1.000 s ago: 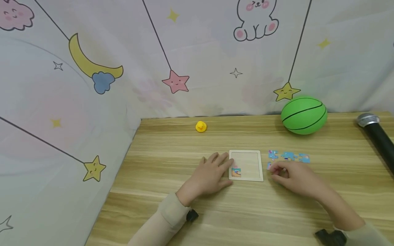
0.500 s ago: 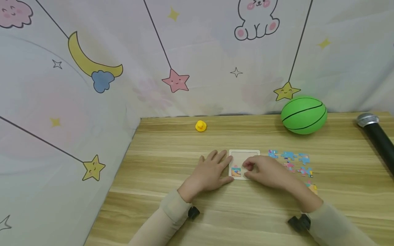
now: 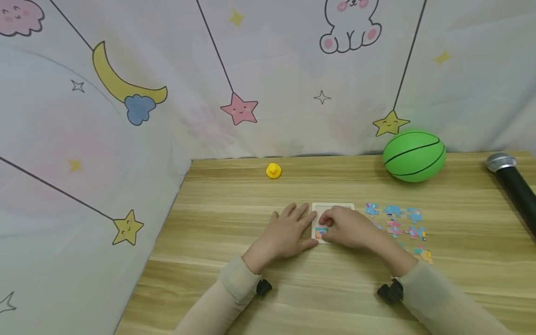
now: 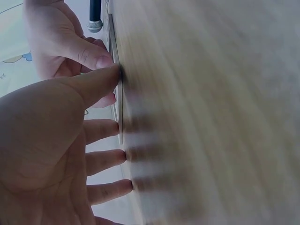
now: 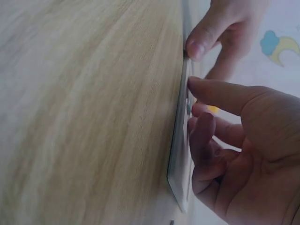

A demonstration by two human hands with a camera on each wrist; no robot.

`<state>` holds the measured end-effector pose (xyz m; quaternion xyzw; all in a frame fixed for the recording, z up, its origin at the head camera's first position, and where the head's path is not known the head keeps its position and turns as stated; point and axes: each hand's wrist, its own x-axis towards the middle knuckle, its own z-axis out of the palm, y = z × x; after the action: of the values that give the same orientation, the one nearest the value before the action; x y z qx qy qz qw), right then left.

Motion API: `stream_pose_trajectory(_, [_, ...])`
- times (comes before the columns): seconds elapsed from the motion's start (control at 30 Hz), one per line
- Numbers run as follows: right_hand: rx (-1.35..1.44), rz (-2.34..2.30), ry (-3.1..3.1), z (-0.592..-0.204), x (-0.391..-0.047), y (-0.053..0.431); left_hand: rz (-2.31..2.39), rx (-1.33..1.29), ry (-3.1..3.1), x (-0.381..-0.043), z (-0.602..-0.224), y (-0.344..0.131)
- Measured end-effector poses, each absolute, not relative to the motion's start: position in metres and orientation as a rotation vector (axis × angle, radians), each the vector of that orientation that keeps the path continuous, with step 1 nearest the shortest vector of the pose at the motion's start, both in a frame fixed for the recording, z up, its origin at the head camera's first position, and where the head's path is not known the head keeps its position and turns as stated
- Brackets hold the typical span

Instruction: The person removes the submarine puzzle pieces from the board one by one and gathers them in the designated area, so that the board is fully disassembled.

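A small square puzzle tray with a pale border lies flat on the table. My left hand rests at its left edge, fingers spread, with the thumb at the lower left corner. Over the tray is my right hand, its thumb and fingertips brought down near the left side. A bit of teal puzzle piece shows between those fingertips in the right wrist view; the fingers hide most of it. Beside them a corner puzzle piece with orange and blue print sits in the tray's lower left.
Several loose jigsaw pieces lie right of the tray, some partly behind the right forearm. Farther back are a yellow rubber duck and a green ball. A black microphone lies at the far right. A printed curtain hangs behind the table.
My right hand has moved left from the loose pieces onto the tray, reaching its left side. My left hand stays at the tray's edge, its thumb now closer to the corner.
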<state>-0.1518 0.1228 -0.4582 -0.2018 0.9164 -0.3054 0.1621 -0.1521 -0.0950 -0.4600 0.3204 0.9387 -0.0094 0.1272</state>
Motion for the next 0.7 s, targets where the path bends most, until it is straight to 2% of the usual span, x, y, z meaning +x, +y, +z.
stream_pose_trajectory(0.7, [-0.613, -1.066, 2.625, -0.459, -0.148, 0.134, -0.030, 0.943, 2.737, -0.151, -0.457, -0.095])
